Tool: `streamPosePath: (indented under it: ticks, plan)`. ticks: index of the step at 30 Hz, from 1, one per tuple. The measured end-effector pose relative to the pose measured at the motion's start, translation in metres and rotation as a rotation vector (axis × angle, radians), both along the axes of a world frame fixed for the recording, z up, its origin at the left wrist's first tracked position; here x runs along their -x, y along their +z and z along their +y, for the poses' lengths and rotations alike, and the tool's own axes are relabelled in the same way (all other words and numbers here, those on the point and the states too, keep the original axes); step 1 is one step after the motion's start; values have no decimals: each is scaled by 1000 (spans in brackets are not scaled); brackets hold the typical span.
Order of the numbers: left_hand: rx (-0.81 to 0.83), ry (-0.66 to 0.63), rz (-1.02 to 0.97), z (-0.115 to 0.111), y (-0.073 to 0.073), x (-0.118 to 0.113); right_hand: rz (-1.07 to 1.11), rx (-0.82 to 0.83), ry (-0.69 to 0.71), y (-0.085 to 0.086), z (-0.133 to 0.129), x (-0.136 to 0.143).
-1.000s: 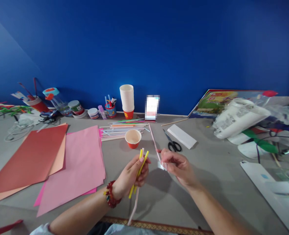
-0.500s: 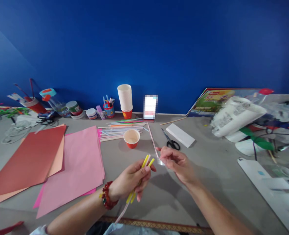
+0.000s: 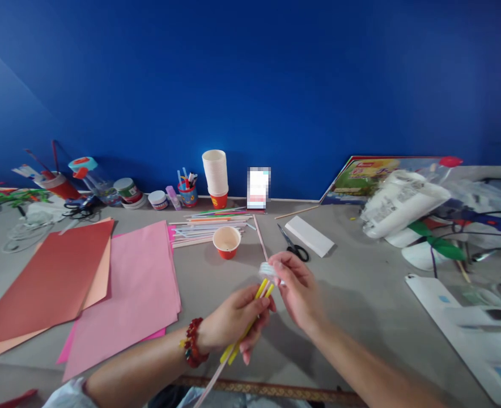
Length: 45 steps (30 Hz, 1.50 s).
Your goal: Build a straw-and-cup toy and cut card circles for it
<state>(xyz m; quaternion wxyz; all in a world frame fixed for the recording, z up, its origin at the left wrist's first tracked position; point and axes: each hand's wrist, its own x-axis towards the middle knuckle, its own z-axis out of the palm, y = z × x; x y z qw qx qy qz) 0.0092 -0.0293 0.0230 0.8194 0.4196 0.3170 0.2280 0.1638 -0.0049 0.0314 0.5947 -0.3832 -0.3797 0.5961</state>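
Observation:
My left hand [image 3: 246, 314] is closed round two short yellow straws [image 3: 233, 352] and a long pale pink straw [image 3: 212, 382] whose lower end runs toward the table's near edge. In my right hand [image 3: 295, 286], between thumb and fingers, is a small clear, whitish roll that looks like tape [image 3: 267, 271]; it is blurred, just above the straws' upper ends. Whether it touches them I cannot tell. Beyond my hands stand an orange-red paper cup [image 3: 227, 249] and a single pink straw [image 3: 260, 238] lying flat. Black-handled scissors [image 3: 297, 250] lie past my right hand.
Red paper [image 3: 59, 272] and pink paper [image 3: 127, 289] cover the left side. Behind the cup lie several straws [image 3: 195, 231], with stacked paper cups [image 3: 215, 173] by the blue wall. A folded white paper [image 3: 310, 235] and plastic-wrapped items [image 3: 407, 198] are at right.
My right hand has moved left, bringing the clear roll over the upper ends of the straws. My left hand has shifted slightly right and down, still holding the straws.

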Motion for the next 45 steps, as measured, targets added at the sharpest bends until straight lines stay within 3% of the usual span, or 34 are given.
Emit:
streamPosePath:
  ticks: [3, 6, 10, 14, 20, 24, 29, 32, 39, 45]
  plan:
    - [-18, 14, -9, 1, 0, 0, -17, -37, -50, -1, 3, 5]
    - [-51, -61, 21, 1, 0, 0, 78, -28, -57, 2, 14, 11]
    - [-73, -117, 38, 2, 1, 0, 143, 42, 202, 7, 22, 17]
    - [24, -137, -10, 2, -1, 2, 100, 53, 413, 8, 19, 15]
    - [246, -120, -94, 6, 1, 2, 1, -127, 617, 8, 21, 7]
    - [222, -39, -59, 8, 6, -1, -5, -192, 548, 7, 23, 6]
    - [92, -48, 26, 7, -1, -3, -38, -106, 483, 4, 19, 11]
    - [108, -38, 35, 5, -6, -4, -33, -70, 448, 1, 17, 13]
    - [59, 28, 1, 2, -3, -3, 60, -99, 435, 2, 21, 10]
    - [-7, 62, -54, 0, -8, -5, -68, -106, 251, 10, 22, 14]
